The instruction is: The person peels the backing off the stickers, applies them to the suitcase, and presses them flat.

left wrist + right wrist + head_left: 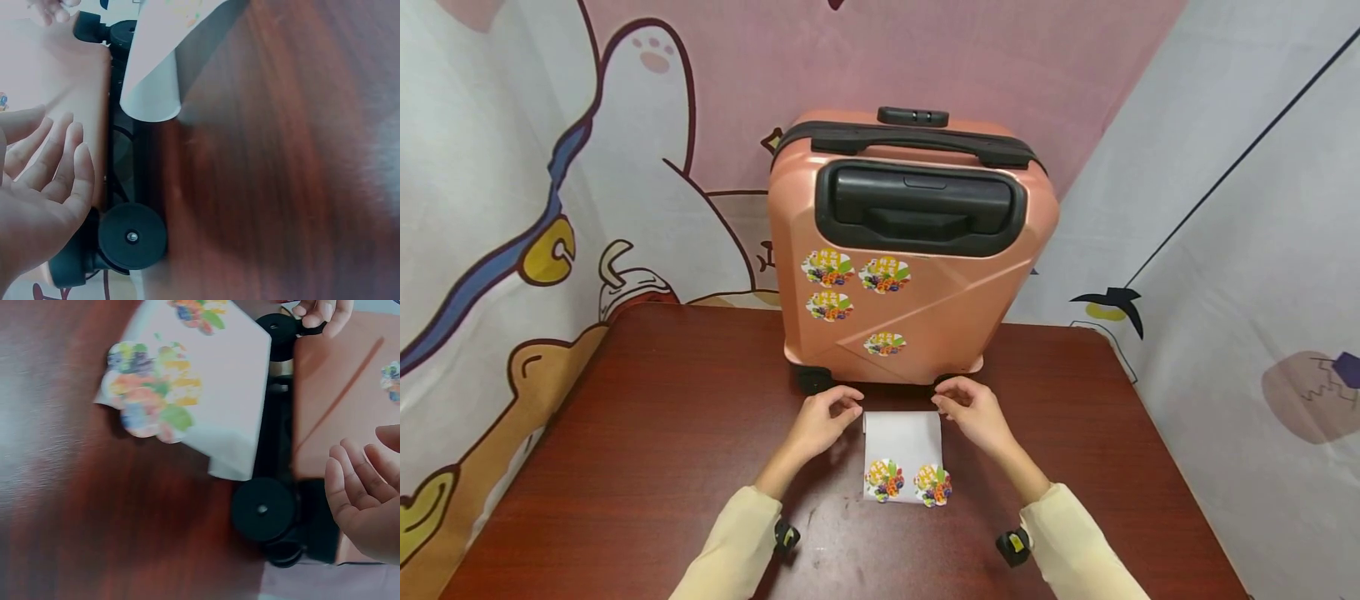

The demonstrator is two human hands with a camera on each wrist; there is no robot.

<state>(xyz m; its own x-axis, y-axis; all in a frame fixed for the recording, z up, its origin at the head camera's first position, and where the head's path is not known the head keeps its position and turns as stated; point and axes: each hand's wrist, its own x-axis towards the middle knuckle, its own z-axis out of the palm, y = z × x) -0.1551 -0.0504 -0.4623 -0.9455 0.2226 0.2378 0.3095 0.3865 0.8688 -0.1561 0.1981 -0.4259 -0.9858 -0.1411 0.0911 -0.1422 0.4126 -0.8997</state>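
A white paper strip (902, 437) lies on the table in front of the suitcase, its far end curled into a roll that shows in the left wrist view. Two fruit-print stickers sit near its close end: a left one (880, 483) and a right one (933, 486) that juts past the paper's edge. Beside the strip's far left corner is my left hand (820, 423), its fingers loosely bent with nothing between them. My right hand (976, 414) hovers by the far right corner, likewise holding nothing. Both wrist views show relaxed fingers in front of the suitcase shell.
A pink hard-shell suitcase (940, 308) with a black recessed handle (922, 204) stands upright at the back of the brown table (662, 467). Several fruit stickers are on its front, including one low down (885, 344). Cartoon-printed cloth (887, 58) hangs behind and at both sides.
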